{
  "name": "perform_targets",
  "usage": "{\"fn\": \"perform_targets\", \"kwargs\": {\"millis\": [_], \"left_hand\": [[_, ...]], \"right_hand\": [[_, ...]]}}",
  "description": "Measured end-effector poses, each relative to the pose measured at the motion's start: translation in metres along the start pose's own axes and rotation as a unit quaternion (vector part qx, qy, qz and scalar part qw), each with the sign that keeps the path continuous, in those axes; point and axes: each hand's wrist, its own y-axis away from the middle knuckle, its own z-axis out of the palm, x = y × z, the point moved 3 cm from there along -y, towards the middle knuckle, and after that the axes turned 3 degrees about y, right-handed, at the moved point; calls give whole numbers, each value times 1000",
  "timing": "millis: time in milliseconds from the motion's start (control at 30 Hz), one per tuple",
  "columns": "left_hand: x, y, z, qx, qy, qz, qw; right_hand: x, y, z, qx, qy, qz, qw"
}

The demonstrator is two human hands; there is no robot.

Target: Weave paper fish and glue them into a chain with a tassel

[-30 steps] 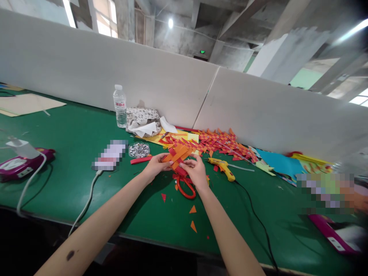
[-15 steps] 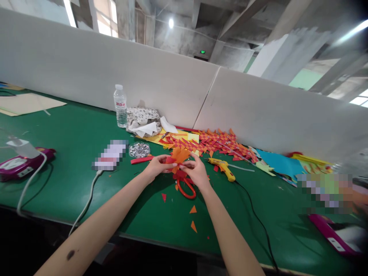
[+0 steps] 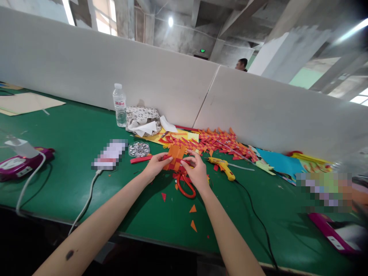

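Both my hands hold a small woven piece of orange and red paper strips (image 3: 174,158) just above the green table (image 3: 69,130). My left hand (image 3: 155,166) pinches its left side. My right hand (image 3: 197,171) grips its right side with the fingers curled over the strips. Red-handled scissors (image 3: 184,186) lie on the table right under my hands. A yellow glue gun (image 3: 222,167) lies just to the right of my right hand.
A heap of finished red-orange woven pieces (image 3: 222,142) lies by the white partition (image 3: 161,84). A water bottle (image 3: 120,105), a patterned cloth (image 3: 142,119), a dish of googly eyes (image 3: 138,149), a purple device (image 3: 20,163) with cable, paper scraps (image 3: 192,209) and coloured sheets (image 3: 283,163) surround them. A person's head shows behind the partition.
The woven piece has turned in my hands: its orange strips pointed up-right, then fanned upward, and now lie flatter and more compact. A person's head has come into view behind the partition.
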Motion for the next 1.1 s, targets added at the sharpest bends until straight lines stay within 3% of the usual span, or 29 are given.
{"fn": "perform_targets", "kwargs": {"millis": [267,467,600,833,1100], "left_hand": [[0,-1,-2,5,-16,11,1000],[-2,0,-3,2,-33,6,999],[-3,-2,-3,3,-36,11,999],[0,1,1,-44,-45,39,997],[12,2,-3,26,-62,105,992]], "right_hand": [[4,-1,2,-32,19,9,999],[5,0,2,-33,28,34,998],[2,-1,0,-12,27,15,999],[-2,1,1,-15,44,27,999],[2,3,6,-67,47,20,996]]}}
